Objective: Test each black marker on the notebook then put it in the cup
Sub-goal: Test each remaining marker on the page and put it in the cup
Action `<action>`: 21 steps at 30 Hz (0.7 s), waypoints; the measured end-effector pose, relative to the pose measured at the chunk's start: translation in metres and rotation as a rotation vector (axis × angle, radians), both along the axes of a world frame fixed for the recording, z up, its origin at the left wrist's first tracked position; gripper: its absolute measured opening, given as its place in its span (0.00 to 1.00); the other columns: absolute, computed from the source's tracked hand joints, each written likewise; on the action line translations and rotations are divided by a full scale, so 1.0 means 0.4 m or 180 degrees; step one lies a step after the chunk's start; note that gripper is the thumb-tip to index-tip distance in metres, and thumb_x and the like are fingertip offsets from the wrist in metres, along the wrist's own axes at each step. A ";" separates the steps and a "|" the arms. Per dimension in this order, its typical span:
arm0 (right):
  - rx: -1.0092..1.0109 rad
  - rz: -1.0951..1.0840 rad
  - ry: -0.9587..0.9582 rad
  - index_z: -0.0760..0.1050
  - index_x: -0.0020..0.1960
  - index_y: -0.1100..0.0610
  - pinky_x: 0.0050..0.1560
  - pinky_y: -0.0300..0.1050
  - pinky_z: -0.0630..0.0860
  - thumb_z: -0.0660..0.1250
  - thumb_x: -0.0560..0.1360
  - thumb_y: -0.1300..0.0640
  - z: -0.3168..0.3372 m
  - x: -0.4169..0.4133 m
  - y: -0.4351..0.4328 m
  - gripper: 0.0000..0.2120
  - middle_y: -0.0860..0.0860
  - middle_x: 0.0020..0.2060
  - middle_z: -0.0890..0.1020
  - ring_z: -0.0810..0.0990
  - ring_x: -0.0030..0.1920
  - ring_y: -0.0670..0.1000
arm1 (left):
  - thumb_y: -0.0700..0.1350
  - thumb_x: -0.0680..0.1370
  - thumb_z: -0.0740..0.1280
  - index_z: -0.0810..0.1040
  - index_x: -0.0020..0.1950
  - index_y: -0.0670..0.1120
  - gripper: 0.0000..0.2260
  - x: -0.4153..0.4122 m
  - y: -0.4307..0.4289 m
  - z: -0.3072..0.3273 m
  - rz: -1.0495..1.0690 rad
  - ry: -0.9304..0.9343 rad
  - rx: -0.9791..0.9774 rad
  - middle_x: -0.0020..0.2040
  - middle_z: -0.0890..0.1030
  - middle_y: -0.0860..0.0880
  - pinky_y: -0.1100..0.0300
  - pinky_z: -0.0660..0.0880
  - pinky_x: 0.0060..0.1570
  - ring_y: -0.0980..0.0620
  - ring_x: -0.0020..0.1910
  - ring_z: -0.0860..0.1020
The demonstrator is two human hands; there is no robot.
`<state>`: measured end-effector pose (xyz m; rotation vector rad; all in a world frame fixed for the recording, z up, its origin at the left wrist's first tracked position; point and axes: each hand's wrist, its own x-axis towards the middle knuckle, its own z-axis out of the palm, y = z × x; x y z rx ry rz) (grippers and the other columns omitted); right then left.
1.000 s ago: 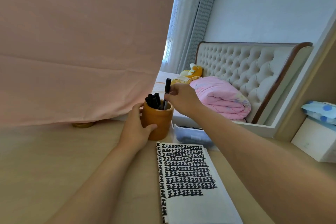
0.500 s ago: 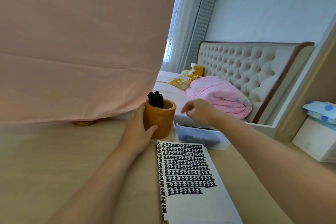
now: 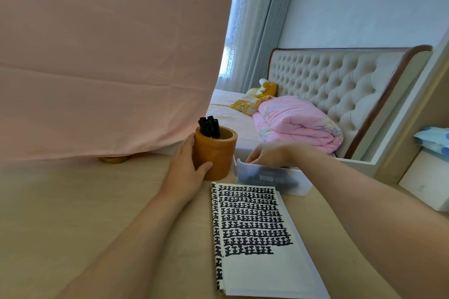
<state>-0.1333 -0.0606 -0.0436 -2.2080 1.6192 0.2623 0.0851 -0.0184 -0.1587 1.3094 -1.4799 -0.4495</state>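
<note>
Two hands work near the desk's far edge: left hand [image 3: 185, 172] grips the cup [image 3: 215, 153], while right hand [image 3: 272, 155], fingers hidden, has dropped into the clear box [image 3: 272, 178].

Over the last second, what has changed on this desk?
The right hand let go of a black marker, now standing with the others in the round orange-brown cup, then moved right and down into the clear plastic box. The left hand stayed on the cup; the open white notebook did not move.
</note>
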 end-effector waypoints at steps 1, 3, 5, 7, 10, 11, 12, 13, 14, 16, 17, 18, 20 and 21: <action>-0.0119 0.0072 -0.0037 0.81 0.61 0.47 0.56 0.43 0.75 0.64 0.80 0.46 -0.001 -0.002 -0.002 0.13 0.43 0.53 0.82 0.78 0.54 0.47 | 0.49 0.74 0.73 0.55 0.77 0.59 0.38 0.000 0.001 0.001 0.0001 -0.0009 -0.0003 0.72 0.68 0.52 0.45 0.71 0.67 0.50 0.69 0.70; -0.0435 0.0105 -0.0292 0.81 0.61 0.48 0.55 0.43 0.74 0.64 0.80 0.49 -0.003 -0.008 -0.008 0.12 0.45 0.53 0.82 0.78 0.53 0.48 | 0.50 0.74 0.73 0.55 0.77 0.59 0.38 0.000 0.002 0.004 -0.0001 -0.0046 0.0011 0.73 0.68 0.52 0.45 0.71 0.67 0.51 0.69 0.69; -0.0738 -0.0030 -0.0722 0.80 0.61 0.50 0.49 0.42 0.73 0.64 0.81 0.51 0.001 -0.016 -0.006 0.12 0.46 0.47 0.81 0.77 0.47 0.48 | 0.51 0.73 0.72 0.55 0.77 0.56 0.38 -0.003 0.009 0.010 0.0069 -0.0064 0.0065 0.74 0.66 0.51 0.45 0.70 0.68 0.51 0.70 0.68; -0.1086 -0.0073 -0.0943 0.81 0.60 0.50 0.43 0.41 0.72 0.63 0.81 0.51 0.007 -0.025 0.012 0.11 0.45 0.39 0.79 0.75 0.41 0.46 | 0.52 0.74 0.71 0.58 0.76 0.50 0.35 -0.010 0.027 0.030 0.0302 -0.0048 0.0024 0.72 0.66 0.50 0.49 0.70 0.67 0.50 0.69 0.68; -0.1624 0.0098 -0.0958 0.81 0.59 0.50 0.41 0.41 0.70 0.61 0.82 0.51 0.017 -0.035 0.065 0.12 0.42 0.37 0.78 0.76 0.40 0.47 | 0.46 0.75 0.70 0.69 0.64 0.45 0.20 -0.021 0.060 0.071 0.0689 -0.0157 -0.0609 0.58 0.70 0.49 0.55 0.73 0.55 0.52 0.56 0.71; -0.1729 0.0133 -0.0992 0.80 0.60 0.50 0.41 0.40 0.69 0.60 0.82 0.51 0.021 -0.038 0.086 0.12 0.42 0.39 0.79 0.76 0.40 0.47 | 0.45 0.75 0.69 0.70 0.61 0.46 0.16 -0.025 0.070 0.085 0.0700 -0.0231 -0.0804 0.54 0.70 0.51 0.56 0.72 0.51 0.53 0.52 0.71; -0.1782 0.0145 -0.1033 0.79 0.60 0.50 0.40 0.39 0.68 0.61 0.82 0.51 0.025 -0.040 0.108 0.11 0.43 0.40 0.79 0.76 0.39 0.45 | 0.44 0.75 0.68 0.71 0.59 0.47 0.14 -0.029 0.077 0.096 0.0631 -0.0302 -0.0935 0.52 0.71 0.52 0.58 0.71 0.48 0.55 0.49 0.71; -0.1794 0.0150 -0.1099 0.77 0.60 0.49 0.38 0.37 0.68 0.61 0.81 0.52 0.029 -0.042 0.131 0.10 0.44 0.40 0.79 0.75 0.38 0.43 | 0.43 0.76 0.68 0.71 0.58 0.49 0.12 -0.035 0.085 0.108 0.0503 -0.0390 -0.1033 0.51 0.71 0.53 0.61 0.70 0.46 0.56 0.48 0.71; -0.1779 0.0147 -0.1196 0.76 0.57 0.49 0.37 0.36 0.67 0.62 0.81 0.53 0.032 -0.043 0.153 0.08 0.45 0.38 0.79 0.75 0.36 0.43 | 0.44 0.77 0.67 0.71 0.58 0.50 0.12 -0.043 0.094 0.118 0.0337 -0.0491 -0.1109 0.51 0.71 0.54 0.63 0.69 0.45 0.57 0.47 0.71; -0.1750 0.0136 -0.1448 0.76 0.53 0.50 0.35 0.36 0.69 0.63 0.78 0.57 0.032 -0.048 0.200 0.05 0.46 0.35 0.78 0.74 0.34 0.44 | 0.45 0.78 0.66 0.72 0.59 0.52 0.10 -0.066 0.115 0.141 -0.0047 -0.0658 -0.1232 0.51 0.73 0.57 0.66 0.69 0.45 0.58 0.48 0.72; -0.1726 0.0132 -0.1534 0.76 0.51 0.49 0.34 0.35 0.69 0.64 0.77 0.58 0.029 -0.052 0.221 0.06 0.47 0.34 0.79 0.73 0.33 0.44 | 0.45 0.79 0.65 0.73 0.60 0.53 0.10 -0.079 0.126 0.152 -0.0231 -0.0755 -0.1303 0.52 0.74 0.57 0.65 0.70 0.46 0.58 0.49 0.73; -0.1674 0.0125 -0.1603 0.77 0.50 0.48 0.33 0.33 0.68 0.65 0.75 0.60 0.023 -0.056 0.242 0.08 0.46 0.34 0.78 0.73 0.32 0.43 | 0.45 0.80 0.65 0.73 0.60 0.53 0.10 -0.091 0.136 0.164 -0.0386 -0.0901 -0.1375 0.52 0.75 0.57 0.63 0.71 0.48 0.58 0.50 0.74; -0.1561 0.0104 -0.1740 0.77 0.49 0.46 0.32 0.31 0.66 0.68 0.73 0.60 0.003 -0.071 0.275 0.10 0.44 0.33 0.76 0.72 0.31 0.41 | 0.47 0.80 0.64 0.75 0.62 0.52 0.11 -0.114 0.155 0.182 -0.0614 -0.1345 -0.1422 0.53 0.76 0.58 0.62 0.72 0.47 0.60 0.50 0.74; -0.1522 0.0117 -0.1841 0.78 0.50 0.45 0.33 0.32 0.66 0.69 0.72 0.61 -0.008 -0.080 0.288 0.12 0.43 0.33 0.76 0.71 0.31 0.41 | 0.48 0.80 0.65 0.76 0.62 0.52 0.10 -0.124 0.165 0.186 -0.0680 -0.1590 -0.1444 0.52 0.75 0.59 0.63 0.73 0.45 0.61 0.48 0.74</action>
